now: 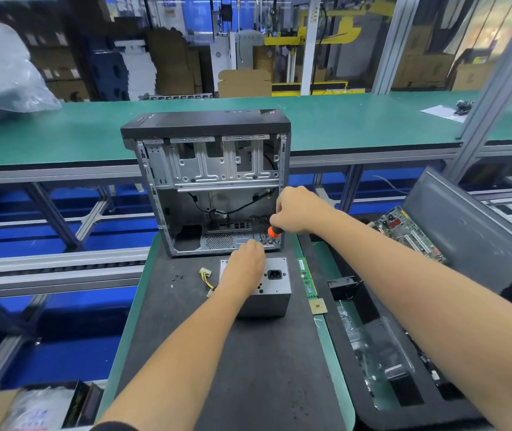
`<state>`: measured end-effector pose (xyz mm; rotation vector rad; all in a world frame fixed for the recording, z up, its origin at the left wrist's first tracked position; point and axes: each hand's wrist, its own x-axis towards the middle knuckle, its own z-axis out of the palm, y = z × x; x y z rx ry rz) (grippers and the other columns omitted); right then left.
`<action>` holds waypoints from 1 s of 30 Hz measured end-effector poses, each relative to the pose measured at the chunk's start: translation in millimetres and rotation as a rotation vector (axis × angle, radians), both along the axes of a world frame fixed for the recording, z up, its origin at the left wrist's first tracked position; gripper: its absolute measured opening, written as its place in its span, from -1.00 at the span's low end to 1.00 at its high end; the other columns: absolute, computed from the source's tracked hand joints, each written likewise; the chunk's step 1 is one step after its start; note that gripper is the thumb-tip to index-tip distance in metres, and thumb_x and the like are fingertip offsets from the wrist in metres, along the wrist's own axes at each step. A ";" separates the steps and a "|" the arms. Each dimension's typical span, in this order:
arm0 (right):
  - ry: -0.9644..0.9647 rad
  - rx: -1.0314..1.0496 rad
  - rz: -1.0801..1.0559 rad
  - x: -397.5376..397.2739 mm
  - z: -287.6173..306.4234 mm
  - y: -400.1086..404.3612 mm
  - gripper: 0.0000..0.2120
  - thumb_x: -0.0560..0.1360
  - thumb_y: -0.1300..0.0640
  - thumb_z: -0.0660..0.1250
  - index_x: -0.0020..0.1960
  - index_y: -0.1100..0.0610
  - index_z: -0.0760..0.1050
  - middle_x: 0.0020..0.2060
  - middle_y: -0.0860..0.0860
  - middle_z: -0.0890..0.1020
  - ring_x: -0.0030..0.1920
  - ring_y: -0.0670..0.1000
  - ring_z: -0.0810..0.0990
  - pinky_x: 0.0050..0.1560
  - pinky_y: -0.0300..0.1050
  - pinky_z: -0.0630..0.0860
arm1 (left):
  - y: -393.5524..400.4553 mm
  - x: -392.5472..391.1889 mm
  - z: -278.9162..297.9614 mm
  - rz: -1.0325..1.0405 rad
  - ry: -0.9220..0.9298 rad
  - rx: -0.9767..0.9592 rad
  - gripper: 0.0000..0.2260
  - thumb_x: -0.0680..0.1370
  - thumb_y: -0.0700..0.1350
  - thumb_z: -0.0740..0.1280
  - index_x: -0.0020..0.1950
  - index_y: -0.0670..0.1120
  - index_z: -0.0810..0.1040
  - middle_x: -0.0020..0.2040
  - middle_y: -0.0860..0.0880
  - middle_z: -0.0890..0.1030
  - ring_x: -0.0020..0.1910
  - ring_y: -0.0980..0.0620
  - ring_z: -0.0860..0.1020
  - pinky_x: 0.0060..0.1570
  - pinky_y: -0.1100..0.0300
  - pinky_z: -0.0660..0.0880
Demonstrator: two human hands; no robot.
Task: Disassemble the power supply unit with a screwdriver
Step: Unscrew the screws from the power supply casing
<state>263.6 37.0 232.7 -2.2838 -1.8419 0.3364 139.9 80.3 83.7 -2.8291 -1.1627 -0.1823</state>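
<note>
A grey metal power supply unit point(275, 290) stands on the dark mat in front of the open computer case point(211, 188), its black power socket facing up. My left hand point(244, 269) lies over the unit's top left part and covers it; how its fingers sit I cannot tell. My right hand point(296, 209) grips a screwdriver with an orange and black handle point(274, 231), held above the unit's far edge near the case's lower right corner. The screwdriver's tip is hidden. A yellow and black cable with a white plug point(206, 275) trails from the unit's left side.
Small loose screws point(177, 277) lie on the mat left of the unit. A green memory stick point(307, 279) and a processor chip point(318, 306) lie to its right. Further right are a black fan point(343, 286), a motherboard point(407, 231) and a grey side panel point(466, 225).
</note>
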 end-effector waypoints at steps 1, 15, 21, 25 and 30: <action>0.001 -0.021 -0.003 0.1 -1.2 0.2 -0.88 0.42 0.21 0.27 -0.30 0.17 0.42 -0.46 0.04 0.38 -0.44 0.04 0.28 -0.42 -0.19 0.28 | 1.2 0.1 0.1 0.002 0.023 -0.002 -0.85 0.52 -0.34 0.13 0.03 -0.14 0.35 0.03 -0.12 0.41 0.01 -0.06 0.42 -0.02 0.14 0.42; 0.052 -0.430 0.055 -3.4 -48.0 2.9 -0.73 0.56 0.18 0.18 -0.31 0.21 0.36 -0.63 0.09 0.48 -0.51 0.13 0.61 -0.39 -0.12 0.53 | -8.2 11.2 23.4 0.061 -0.026 -0.237 -0.78 0.46 -0.39 0.22 0.10 -0.23 0.42 0.06 -0.21 0.44 0.00 -0.19 0.53 -0.19 0.10 0.37; 0.074 -0.414 0.051 -0.7 -50.8 -1.7 -0.76 0.54 0.14 0.23 -0.27 0.18 0.35 -0.47 0.10 0.50 -0.52 0.07 0.58 -0.40 -0.17 0.51 | -0.4 17.0 37.5 0.139 -0.050 -0.312 -0.87 0.46 -0.36 0.20 -0.21 -0.16 0.34 -0.20 -0.14 0.44 -0.24 -0.10 0.42 -0.28 0.10 0.37; 0.057 -0.447 0.054 -2.3 -53.4 0.0 -0.87 0.46 0.23 0.28 -0.23 0.20 0.37 -0.39 0.12 0.50 -0.48 0.08 0.57 -0.37 -0.13 0.54 | 4.2 0.3 32.2 0.143 -0.209 -0.456 -0.81 0.45 -0.30 0.21 -0.36 -0.15 0.40 -0.36 -0.04 0.40 -0.41 0.01 0.35 -0.45 0.16 0.35; 0.106 -0.317 0.021 -21.6 -53.4 10.4 -0.93 0.48 0.24 0.23 -0.17 0.21 0.37 -0.30 0.13 0.48 -0.39 0.10 0.53 -0.46 -0.17 0.48 | 25.3 -66.8 23.4 0.270 -0.574 -0.429 -0.80 0.55 -0.24 0.22 -0.05 -0.09 0.65 -0.17 0.04 0.48 -0.26 0.14 0.44 -0.20 0.33 0.35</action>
